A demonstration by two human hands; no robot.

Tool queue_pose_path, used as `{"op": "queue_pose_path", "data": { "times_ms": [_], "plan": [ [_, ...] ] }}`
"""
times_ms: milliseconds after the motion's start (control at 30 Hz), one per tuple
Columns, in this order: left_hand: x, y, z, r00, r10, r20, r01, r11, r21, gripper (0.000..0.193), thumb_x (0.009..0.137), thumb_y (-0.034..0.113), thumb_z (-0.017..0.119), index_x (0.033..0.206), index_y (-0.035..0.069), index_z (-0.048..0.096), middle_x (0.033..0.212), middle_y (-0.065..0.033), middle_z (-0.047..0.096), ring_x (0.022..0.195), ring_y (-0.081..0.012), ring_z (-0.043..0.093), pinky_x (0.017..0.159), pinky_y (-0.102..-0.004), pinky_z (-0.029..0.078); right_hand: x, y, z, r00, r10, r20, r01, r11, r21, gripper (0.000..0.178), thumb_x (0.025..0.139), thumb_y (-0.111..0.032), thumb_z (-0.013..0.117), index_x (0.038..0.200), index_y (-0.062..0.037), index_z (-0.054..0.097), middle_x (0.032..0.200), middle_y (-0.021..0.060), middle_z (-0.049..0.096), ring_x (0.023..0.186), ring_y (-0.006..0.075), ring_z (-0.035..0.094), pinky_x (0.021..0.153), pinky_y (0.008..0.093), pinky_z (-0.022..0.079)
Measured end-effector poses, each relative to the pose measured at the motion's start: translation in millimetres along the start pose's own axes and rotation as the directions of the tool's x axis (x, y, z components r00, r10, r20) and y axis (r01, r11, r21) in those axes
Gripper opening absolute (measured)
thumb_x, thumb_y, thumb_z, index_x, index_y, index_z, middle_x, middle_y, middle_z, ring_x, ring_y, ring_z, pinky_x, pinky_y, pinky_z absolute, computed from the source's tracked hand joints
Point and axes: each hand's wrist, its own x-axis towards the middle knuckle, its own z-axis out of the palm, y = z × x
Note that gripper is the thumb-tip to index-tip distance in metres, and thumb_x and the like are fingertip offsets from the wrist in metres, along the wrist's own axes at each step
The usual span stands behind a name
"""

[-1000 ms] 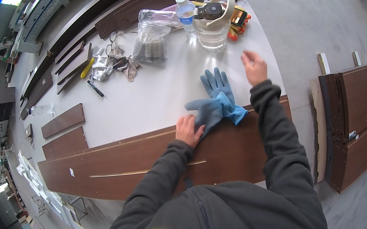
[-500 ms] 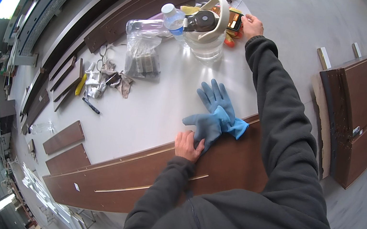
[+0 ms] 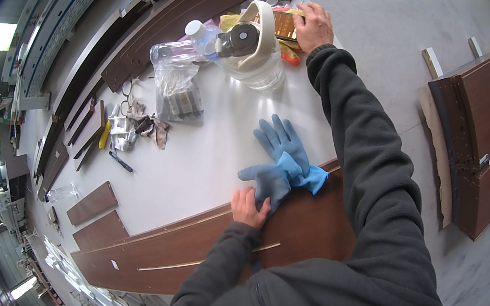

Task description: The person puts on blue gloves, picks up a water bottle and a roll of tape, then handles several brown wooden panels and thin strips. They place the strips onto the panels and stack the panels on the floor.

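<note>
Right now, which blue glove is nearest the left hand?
The lower glove, by the left hand's thumb; the upper glove lies farther away.

Matt rubbery gloves [image 3: 286, 168], smooth wood-look panel [image 3: 310, 225], glossy plastic jug [image 3: 261, 76]; fleecy cloth sleeve [image 3: 366, 144]

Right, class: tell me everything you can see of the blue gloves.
The blue gloves lie overlapping, grey-blue and coated-looking over the fingers, brighter blue and fabric-like at the cuffs. The farther one spreads its fingers on the white table; the nearer one, one digit poking left, lies partly over the brown board. The left hand seems to touch it.
</note>
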Motion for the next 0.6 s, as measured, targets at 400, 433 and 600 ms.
{"op": "queue_pose_path", "data": {
  "times_ms": [400, 433, 600],
  "plan": [
    [0, 2, -1, 1.0, 0.003, -0.002, -0.003, 1.0, 0.019, 0.047, 0.082, 0.024, 0.085, 0.117, 0.001, 0.062, 0.112, -0.0174, 0.065, 0.095, -0.0395, 0.06, 0.084, -0.0493, 0.048, 17, 25, 10, 0.98, 0.191, 0.048, -0.195, 0.972, 0.131, 0.03, 0.102, -0.024, 0.062, 0.123, -0.0084, 0.076, 0.122, 0.015, 0.074, 0.116, 0.0309, 0.069, 0.103, 0.0416, 0.053],
    [0, 2, -1, 1.0, -0.003, -0.002, 0.003, 1.0, 0.021, 0.048, 0.082, 0.024, 0.085, 0.117, 0.001, 0.062, 0.112, -0.017, 0.065, 0.095, -0.0392, 0.06, 0.084, -0.0492, 0.048, 18, 32, 7, 0.962, 0.249, 0.109, -0.268, 0.94, 0.212, 0.03, 0.103, -0.023, 0.062, 0.124, -0.007, 0.076, 0.116, 0.0132, 0.076, 0.106, 0.025, 0.072, 0.096, 0.0378, 0.056],
    [1, 3, -1, 1.0, -0.01, -0.002, 0.011, 1.0, 0.025, 0.047, 0.082, 0.024, 0.085, 0.116, 0.001, 0.063, 0.112, -0.0162, 0.065, 0.095, -0.0383, 0.06, 0.084, -0.0486, 0.048, 17, 49, 7, 0.833, 0.354, 0.426, -0.547, 0.643, 0.535, 0.031, 0.1, -0.015, 0.067, 0.125, 0.0015, 0.074, 0.104, 0.0086, 0.077, 0.089, 0.0123, 0.07, 0.082, 0.0277, 0.058]
  ]
}}
